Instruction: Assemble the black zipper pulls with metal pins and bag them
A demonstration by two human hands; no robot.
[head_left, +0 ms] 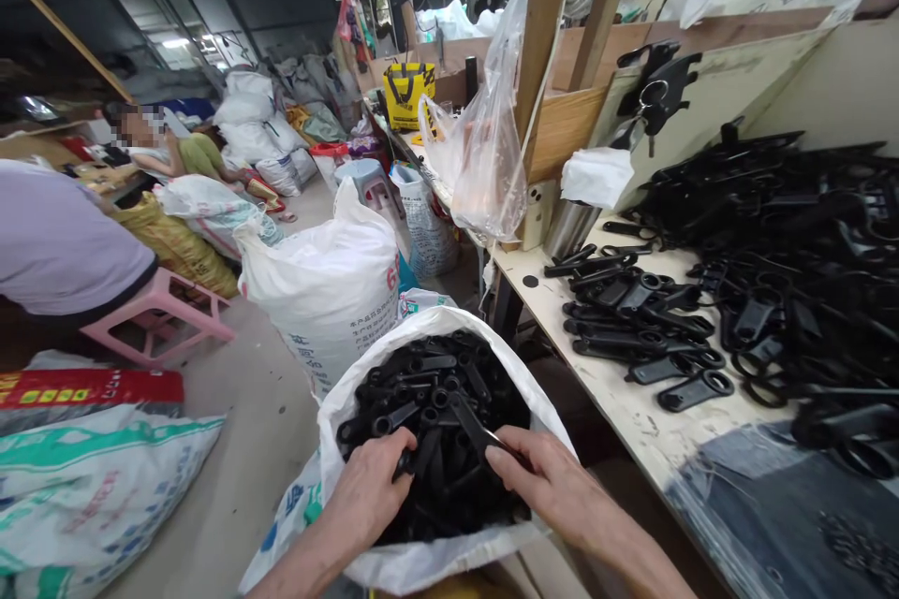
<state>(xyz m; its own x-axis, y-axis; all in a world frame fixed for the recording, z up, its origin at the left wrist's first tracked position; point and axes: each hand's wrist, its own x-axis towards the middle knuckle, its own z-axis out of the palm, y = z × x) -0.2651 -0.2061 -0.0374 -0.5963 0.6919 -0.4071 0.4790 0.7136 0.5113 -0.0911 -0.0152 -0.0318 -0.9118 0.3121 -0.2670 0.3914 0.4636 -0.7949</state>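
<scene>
An open white woven sack (540, 393) is filled with black plastic parts (449, 384), long pieces with a ring at one end. Inside its near left side, my left hand (379, 477) is closed around a black part, mostly hidden by the fingers. My right hand (540, 477) pinches a longer black part (470, 421) between thumb and fingers, over the sack's right half. More of these black pieces (695, 390) lie in rows and a large heap on the table to the right.
The wooden table's edge (596, 393) runs along the right. A full white sack (330, 290) stands just beyond the open one. At left are a seated person (63, 234), a pink stool (161, 314) and filled sacks (105, 477). Another person sits farther back.
</scene>
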